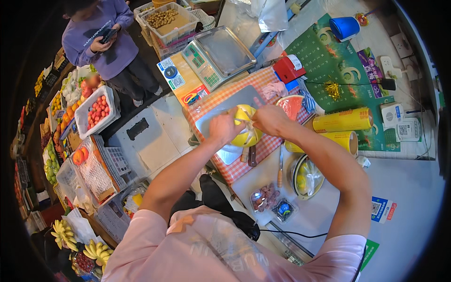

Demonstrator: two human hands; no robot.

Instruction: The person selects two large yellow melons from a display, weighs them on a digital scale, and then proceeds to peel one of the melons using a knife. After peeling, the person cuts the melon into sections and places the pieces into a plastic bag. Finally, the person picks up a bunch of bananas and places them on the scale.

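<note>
A yellow pomelo [247, 139], its thick rind cut into sections and parted at the top, rests on a metal tray [225, 154] on the checked cloth. My left hand [222, 127] grips its left side, with the thumb over the rind near the opening. From the other side my right hand [270, 119] holds the rind at the top; its fingertips are partly hidden. Two knife handles, one dark brown [252, 157] and one light wooden [245, 155], stick out below the fruit. Beyond my right hand lies a cut watermelon wedge [291, 106].
A weighing scale [211, 70] stands beyond the tray. Yellow film rolls [341, 120] lie to the right. Nearer me are a wooden-handled knife [280, 169], a bowl with bagged fruit [307, 178] and boxed grapes [264, 198]. A person [102, 42] with a phone stands across the aisle.
</note>
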